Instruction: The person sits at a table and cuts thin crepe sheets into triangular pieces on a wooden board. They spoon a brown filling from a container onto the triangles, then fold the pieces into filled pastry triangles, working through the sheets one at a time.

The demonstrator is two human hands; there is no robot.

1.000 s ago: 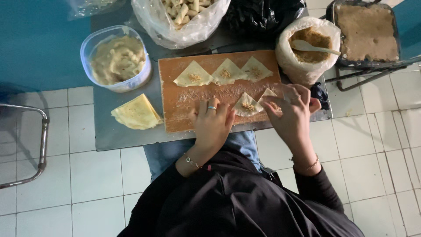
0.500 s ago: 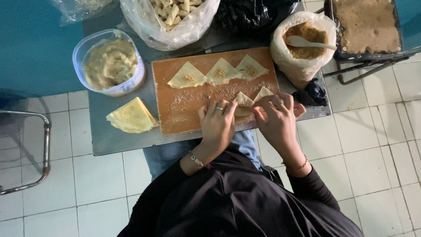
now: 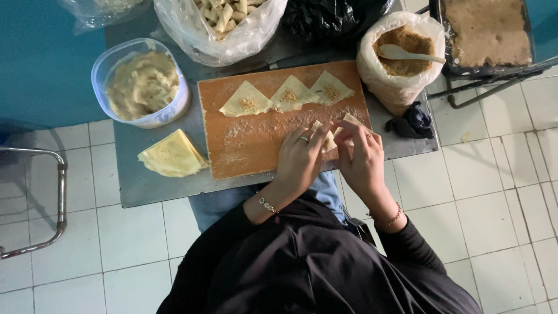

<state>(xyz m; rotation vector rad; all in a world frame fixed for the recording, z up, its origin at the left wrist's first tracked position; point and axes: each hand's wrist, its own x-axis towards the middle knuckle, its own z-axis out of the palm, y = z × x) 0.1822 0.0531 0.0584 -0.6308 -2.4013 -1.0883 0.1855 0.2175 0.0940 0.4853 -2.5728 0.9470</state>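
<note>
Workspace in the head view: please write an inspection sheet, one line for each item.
Surface: grey metal table with a wooden board on it, dusted with crumbs.
Job's things: folded wrapper under both hands; three filled triangle wrappers in a row on the board; stack of plain wrappers beside the board.
Clutter: clear tub of pale filling; bag of crumbs with a spoon; bag of cut pieces; dark cloth; tray.
Grip: left hand and right hand press on the folded wrapper; whether either one grasps it cannot be told.
Cables: nothing seen.
Surroundings: white floor tiles; metal frame at the left.
</note>
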